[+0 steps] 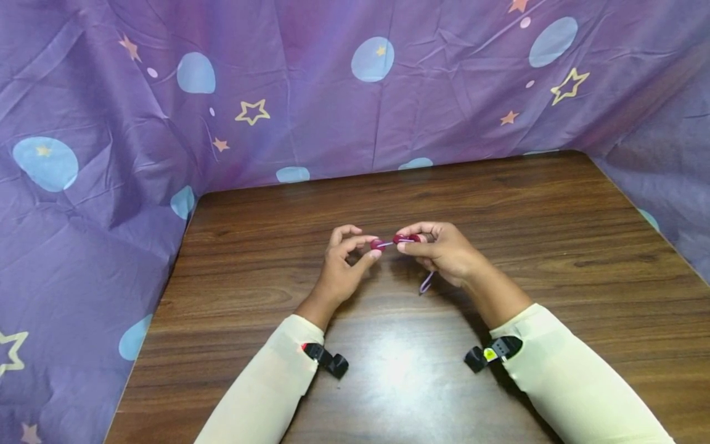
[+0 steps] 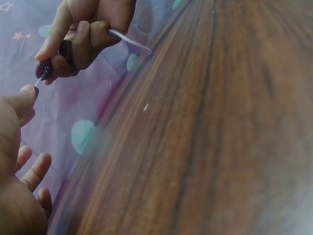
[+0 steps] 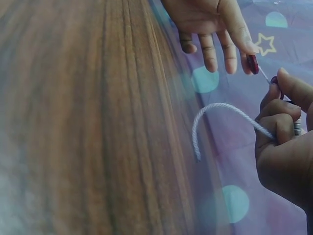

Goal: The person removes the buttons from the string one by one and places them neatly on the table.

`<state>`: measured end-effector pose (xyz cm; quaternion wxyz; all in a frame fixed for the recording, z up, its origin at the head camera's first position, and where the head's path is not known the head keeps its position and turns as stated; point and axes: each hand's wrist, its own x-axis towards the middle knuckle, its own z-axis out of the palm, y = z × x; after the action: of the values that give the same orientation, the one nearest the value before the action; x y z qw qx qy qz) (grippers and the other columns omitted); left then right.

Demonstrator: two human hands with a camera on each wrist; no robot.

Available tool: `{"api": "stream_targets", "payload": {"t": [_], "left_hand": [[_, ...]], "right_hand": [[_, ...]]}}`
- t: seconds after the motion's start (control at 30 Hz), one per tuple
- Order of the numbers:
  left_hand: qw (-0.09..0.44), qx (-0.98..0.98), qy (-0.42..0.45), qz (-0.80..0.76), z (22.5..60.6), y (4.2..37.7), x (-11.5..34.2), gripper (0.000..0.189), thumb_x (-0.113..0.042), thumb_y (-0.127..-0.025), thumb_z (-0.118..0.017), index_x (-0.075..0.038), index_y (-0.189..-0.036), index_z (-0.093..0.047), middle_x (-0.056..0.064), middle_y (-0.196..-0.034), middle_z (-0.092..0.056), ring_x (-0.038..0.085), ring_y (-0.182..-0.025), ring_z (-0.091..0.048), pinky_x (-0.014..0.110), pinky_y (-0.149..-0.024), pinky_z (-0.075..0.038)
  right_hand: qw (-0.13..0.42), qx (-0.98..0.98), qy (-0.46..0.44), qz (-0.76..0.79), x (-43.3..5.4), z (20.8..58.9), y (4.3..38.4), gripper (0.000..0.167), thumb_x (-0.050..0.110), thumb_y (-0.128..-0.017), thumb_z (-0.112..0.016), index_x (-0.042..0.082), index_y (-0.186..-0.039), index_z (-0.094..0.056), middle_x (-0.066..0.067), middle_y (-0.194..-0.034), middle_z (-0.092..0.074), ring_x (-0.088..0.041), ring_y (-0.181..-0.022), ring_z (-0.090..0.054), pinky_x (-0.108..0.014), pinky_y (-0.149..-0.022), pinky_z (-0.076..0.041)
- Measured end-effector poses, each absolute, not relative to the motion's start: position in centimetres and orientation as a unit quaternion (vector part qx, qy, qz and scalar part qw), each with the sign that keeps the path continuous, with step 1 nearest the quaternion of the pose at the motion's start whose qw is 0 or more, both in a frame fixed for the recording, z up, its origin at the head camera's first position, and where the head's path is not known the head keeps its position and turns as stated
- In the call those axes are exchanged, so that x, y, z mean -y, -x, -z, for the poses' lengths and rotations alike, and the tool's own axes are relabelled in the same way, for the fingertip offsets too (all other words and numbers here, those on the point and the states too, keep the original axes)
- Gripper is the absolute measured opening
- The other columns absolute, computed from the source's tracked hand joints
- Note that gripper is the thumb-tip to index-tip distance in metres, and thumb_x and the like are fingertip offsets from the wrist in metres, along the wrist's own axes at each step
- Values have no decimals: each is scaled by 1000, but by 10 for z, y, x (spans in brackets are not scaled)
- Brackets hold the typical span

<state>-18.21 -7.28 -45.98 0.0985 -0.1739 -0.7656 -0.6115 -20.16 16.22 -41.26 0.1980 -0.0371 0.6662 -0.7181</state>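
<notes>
Over the table, my left hand [image 1: 339,271] pinches a dark red button [image 1: 377,245] between thumb and forefinger; its other fingers are spread. My right hand [image 1: 453,254] holds another dark red button [image 2: 44,69], whose small holes show in the left wrist view. A further dark round piece [image 2: 65,50] sits by its fingers. A pale lilac cord [image 1: 386,243] runs taut across the short gap between the two buttons. From under the right hand's curled fingers the cord's loose tail [image 3: 220,105] hangs in a curve. The fingers hide part of the cord.
The brown wood-grain table [image 1: 249,370] extends under both forearms. A purple curtain [image 1: 322,92] with stars and blue ovals hangs behind it and at its sides. Black wrist cameras [image 1: 327,361] are strapped on both pale sleeves [image 1: 261,382].
</notes>
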Motion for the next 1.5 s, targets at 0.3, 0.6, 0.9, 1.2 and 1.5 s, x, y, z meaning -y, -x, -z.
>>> {"api": "stream_targets", "payload": {"t": [0.3, 0.6, 0.9, 1.2, 1.5], "left_hand": [[123, 785, 166, 584, 459, 185, 76, 28, -9, -97, -83, -1, -124, -80, 24, -139, -52, 31, -96, -70, 35, -83, -64], [139, 795, 151, 571, 459, 191, 80, 28, -10, -97, -81, 0, -123, -80, 27, -147, -50, 43, -134, -53, 48, -110, -49], [134, 839, 77, 522, 461, 196, 84, 27, -16, -97, -83, -7, -123, -82, 24, -167, -42, 45, -153, -46, 60, -128, -37], [117, 866, 42, 484, 461, 196, 83, 29, -25, -97, -83, -15, -124, -83, 18, -173, -40, 40, -156, -46, 68, -124, -27], [98, 879, 28, 465, 462, 197, 84, 29, -28, -98, -82, -16, -124, -84, 17, -173, -40, 39, -157, -44, 66, -125, -27]], "right_hand": [[187, -666, 38, 722, -165, 410, 201, 23, -1, -98, -76, 20, -105, -80, 12, -67, -59, -4, -52, -43, -18, -47, -33], [178, -663, 36, 726, -168, 407, 201, 27, -3, -97, -76, 23, -102, -83, 10, -80, -75, -3, -53, -44, -17, -48, -34], [183, -659, 23, 729, -168, 408, 201, 23, 1, -96, -79, 23, -102, -84, 6, -92, -81, -3, -53, -45, -17, -47, -35], [187, -640, 28, 745, -167, 410, 203, 22, -2, -96, -75, 18, -105, -80, 6, -89, -78, -2, -55, -44, -16, -47, -32], [193, -623, 34, 757, -166, 411, 203, 22, -4, -94, -77, 14, -107, -77, 4, -91, -78, -3, -56, -45, -16, -47, -33]]}}
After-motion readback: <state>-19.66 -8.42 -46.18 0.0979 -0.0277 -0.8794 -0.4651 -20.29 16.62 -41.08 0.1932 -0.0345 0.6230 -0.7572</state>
